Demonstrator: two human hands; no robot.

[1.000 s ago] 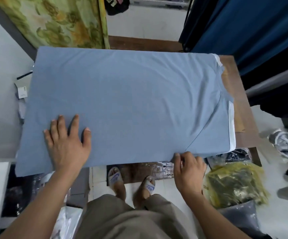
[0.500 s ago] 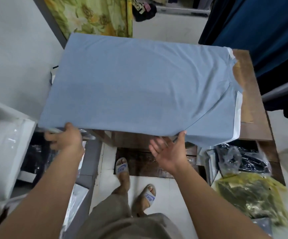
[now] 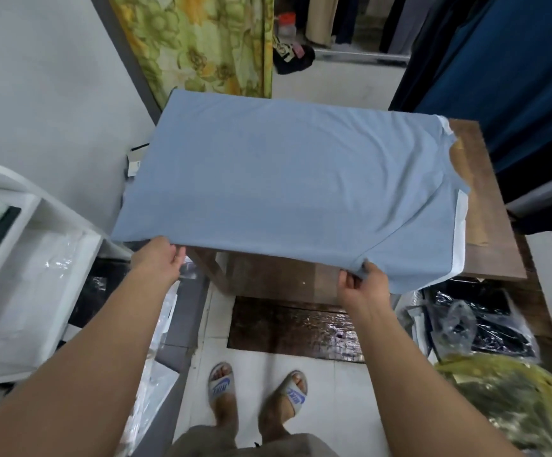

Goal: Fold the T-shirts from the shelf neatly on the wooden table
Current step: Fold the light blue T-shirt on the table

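At the table (image 3: 486,258) edge, left grip (image 3: 161,258) and right grip (image 3: 362,285) pinch the T-shirt (image 3: 284,179) hem, arms extended

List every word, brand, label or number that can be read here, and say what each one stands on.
"NIKE", probably: blue block letters on the straps of the left slide sandal and the right slide sandal, soft, so not certain.
White card beside the table's left edge: print too small to read.
Tags on the dark bag on the far floor: blurred, unreadable.
T-shirt: no print visible on the side showing.
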